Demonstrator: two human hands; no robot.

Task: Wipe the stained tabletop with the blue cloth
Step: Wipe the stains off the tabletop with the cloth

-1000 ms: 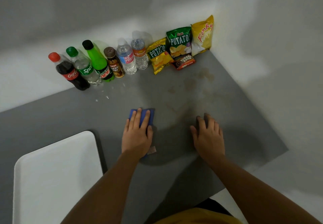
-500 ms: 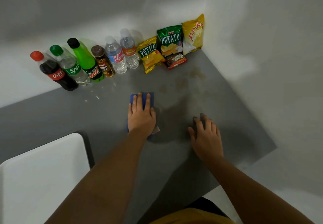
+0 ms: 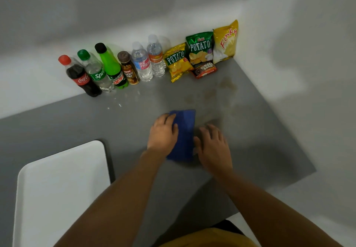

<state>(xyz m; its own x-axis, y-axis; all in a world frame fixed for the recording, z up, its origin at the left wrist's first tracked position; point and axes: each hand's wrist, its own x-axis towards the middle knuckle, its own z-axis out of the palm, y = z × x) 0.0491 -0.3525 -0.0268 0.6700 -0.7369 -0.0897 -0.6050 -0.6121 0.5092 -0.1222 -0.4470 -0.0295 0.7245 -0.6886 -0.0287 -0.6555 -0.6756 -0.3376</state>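
Both hands sit on the grey surface (image 3: 250,150) with the blue cloth (image 3: 185,131) lying flat between them, so the wiping looks only just under way: brownish stains (image 3: 227,84) (faint, and spread toward the far right corner near the snack bags (image 3: 202,48)) lie beyond the cloth, uncovered. The left hand (image 3: 162,134) rests palm down on the cloth's left edge, its grip loosely spread and pressing rather than pinching. The right hand (image 3: 213,146) lies just beside the cloth's right edge, fingers apart and flat; whether it touches the cloth I cannot tell. The next move calls for pushing the cloth forward and rightward over the stains, with steady downward pressure.
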